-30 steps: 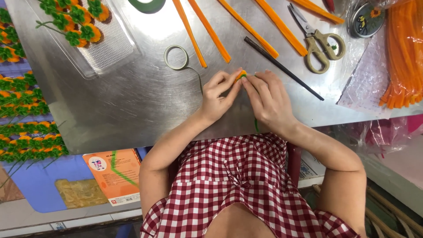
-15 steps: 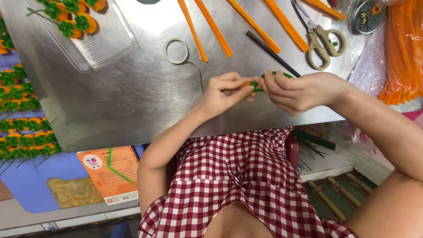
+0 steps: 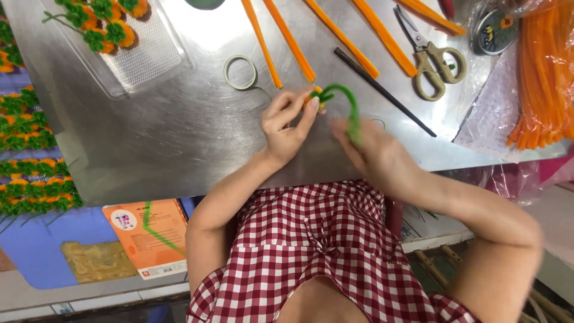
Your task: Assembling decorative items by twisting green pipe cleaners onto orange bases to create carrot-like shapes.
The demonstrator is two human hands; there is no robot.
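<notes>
A steel table [image 3: 179, 137] carries loose orange pipe cleaners [image 3: 287, 39], scissors [image 3: 433, 60] and a thin black stick [image 3: 382, 90]. Above its near edge, the left hand [image 3: 287, 122] pinches a small orange piece [image 3: 312, 98] between closed fingertips. The blurred right hand [image 3: 373, 152] grips the green pipe cleaner [image 3: 347, 101] arching between both hands.

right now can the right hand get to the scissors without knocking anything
Probably yes. The right hand holds the green pipe cleaner, so it is not free, and the black stick lies between it and the scissors; lifting over should clear it.
</notes>
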